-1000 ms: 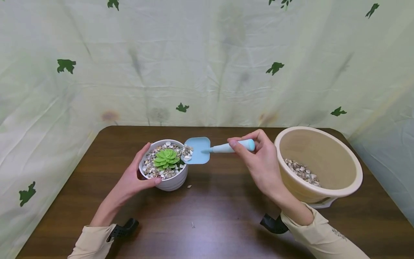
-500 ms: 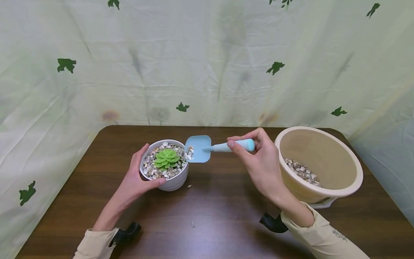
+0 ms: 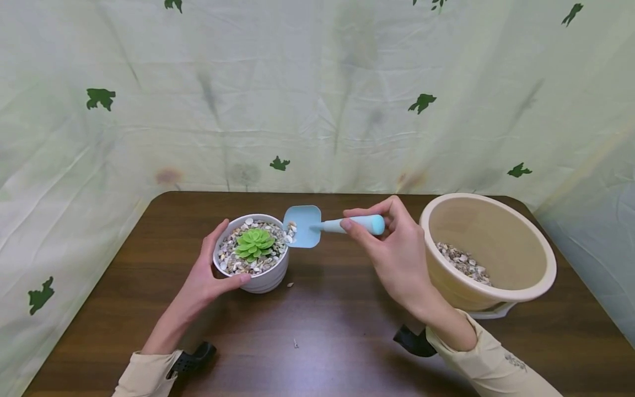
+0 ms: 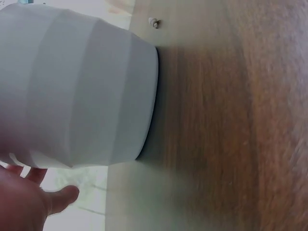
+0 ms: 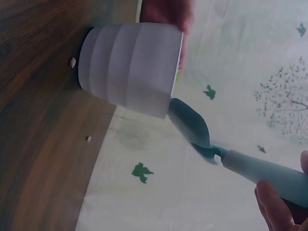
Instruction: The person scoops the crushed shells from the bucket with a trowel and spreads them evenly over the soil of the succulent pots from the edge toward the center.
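Observation:
My left hand (image 3: 208, 270) grips a white ridged flower pot (image 3: 265, 280) at its left side, thumb at the front rim. A green succulent (image 3: 254, 244) stands in the pot amid small shells and pebbles (image 3: 233, 259). In my right hand (image 3: 397, 242), thumb and fingers pinch the handle of a light blue hand trowel (image 3: 307, 234). Its blade meets the pot's right rim, with a few shells (image 3: 290, 232) at the tip. The right wrist view shows the trowel blade (image 5: 190, 122) tilted down at the rim. In the left wrist view, the pot wall (image 4: 77, 86) hides most of the hand.
A large beige oval planter (image 3: 496, 237) with shells (image 3: 463, 263) at its bottom stands right of my right hand. One stray shell (image 3: 290, 285) lies beside the pot, and a small bit (image 3: 296, 343) lies nearer the front of the brown table (image 3: 337, 309). A patterned curtain (image 3: 317, 99) hangs behind.
The shell heap on the trowel blade has shrunk as shells slid into the pot. The trowel and right hand have shifted slightly left, the blade slightly up. The left hand stays on the pot.

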`<state>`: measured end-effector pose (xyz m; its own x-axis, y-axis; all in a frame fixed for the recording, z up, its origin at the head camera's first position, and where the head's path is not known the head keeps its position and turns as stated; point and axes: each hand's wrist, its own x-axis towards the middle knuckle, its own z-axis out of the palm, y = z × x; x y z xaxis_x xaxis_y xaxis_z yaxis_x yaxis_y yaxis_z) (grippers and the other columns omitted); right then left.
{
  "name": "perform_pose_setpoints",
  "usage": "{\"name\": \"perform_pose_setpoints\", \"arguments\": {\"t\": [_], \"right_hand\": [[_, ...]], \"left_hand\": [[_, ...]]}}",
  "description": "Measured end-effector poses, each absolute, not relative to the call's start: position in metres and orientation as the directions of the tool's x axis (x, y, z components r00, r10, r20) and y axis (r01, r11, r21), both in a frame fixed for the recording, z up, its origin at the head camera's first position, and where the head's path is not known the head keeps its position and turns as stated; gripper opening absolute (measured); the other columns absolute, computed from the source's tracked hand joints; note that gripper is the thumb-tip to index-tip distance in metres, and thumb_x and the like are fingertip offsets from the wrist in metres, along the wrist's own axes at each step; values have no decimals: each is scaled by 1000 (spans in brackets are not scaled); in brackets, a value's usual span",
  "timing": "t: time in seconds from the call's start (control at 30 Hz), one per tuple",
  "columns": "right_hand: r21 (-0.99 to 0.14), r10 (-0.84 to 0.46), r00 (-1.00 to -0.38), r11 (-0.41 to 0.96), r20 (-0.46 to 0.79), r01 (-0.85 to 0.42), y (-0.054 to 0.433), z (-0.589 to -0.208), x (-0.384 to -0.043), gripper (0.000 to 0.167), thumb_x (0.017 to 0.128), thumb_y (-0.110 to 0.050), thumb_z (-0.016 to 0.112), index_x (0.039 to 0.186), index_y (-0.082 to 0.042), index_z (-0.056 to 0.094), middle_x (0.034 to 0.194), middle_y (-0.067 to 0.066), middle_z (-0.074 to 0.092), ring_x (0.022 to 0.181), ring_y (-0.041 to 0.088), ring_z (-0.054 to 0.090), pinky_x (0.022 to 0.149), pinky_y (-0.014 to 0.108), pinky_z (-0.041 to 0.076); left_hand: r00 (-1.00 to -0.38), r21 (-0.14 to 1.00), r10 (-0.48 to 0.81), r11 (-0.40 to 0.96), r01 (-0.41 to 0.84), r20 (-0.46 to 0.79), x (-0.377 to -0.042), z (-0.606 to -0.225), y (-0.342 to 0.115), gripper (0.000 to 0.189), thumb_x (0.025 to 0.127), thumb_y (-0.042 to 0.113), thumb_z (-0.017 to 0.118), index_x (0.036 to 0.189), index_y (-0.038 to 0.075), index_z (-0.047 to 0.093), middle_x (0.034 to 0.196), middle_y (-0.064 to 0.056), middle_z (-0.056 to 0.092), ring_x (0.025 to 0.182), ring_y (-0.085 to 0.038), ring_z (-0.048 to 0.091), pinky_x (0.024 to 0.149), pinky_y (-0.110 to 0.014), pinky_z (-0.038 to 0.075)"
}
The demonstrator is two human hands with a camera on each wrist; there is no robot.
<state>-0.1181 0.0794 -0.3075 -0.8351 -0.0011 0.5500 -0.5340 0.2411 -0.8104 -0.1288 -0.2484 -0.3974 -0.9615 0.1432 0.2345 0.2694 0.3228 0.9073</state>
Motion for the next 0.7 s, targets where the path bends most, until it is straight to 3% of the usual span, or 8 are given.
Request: {"name": "perform_pose_setpoints", "arguments": {"t": [0.17, 0.33, 0.53, 0.7], "right_hand": [[-784, -7, -815, 267, 580, -561, 76, -308, -116, 30, 83, -21, 80, 95, -9, 56, 100, -8, 74, 68, 13, 64, 56, 20, 46], [-741, -37, -783, 295, 621, -603, 73, -309, -113, 31, 83, -19, 81, 95, -9, 54, 102, -8, 73, 70, 10, 66, 55, 20, 48], [-669, -91, -717, 295, 691, -682, 70, -311, -109, 34, 80, -10, 82, 95, -6, 51, 105, -2, 73, 82, 9, 69, 57, 22, 52], [-608, -106, -662, 310, 742, -731, 67, -313, -107, 35, 78, -7, 83, 95, -4, 52, 105, 0, 73, 87, 11, 70, 60, 21, 53]], "left_hand": [[-960, 869, 117, 409, 279, 253, -129, -399, -247, 105, 74, 13, 84, 157, 19, 21, 155, -7, 21, 136, -25, 25, 102, -27, 24], [-966, 908, 149, 336, 252, 213, -126, -397, -249, 102, 78, 9, 80, 158, 21, 17, 159, -4, 16, 140, -26, 22, 104, -23, 22], [-973, 919, 145, 328, 219, 180, -126, -395, -249, 103, 79, 11, 80, 158, 23, 14, 160, -5, 16, 141, -27, 20, 110, -50, 16], [-980, 912, 126, 363, 191, 155, -126, -395, -248, 106, 78, 16, 82, 158, 30, 12, 157, -6, 17, 139, -28, 22, 107, -57, 18]]}}
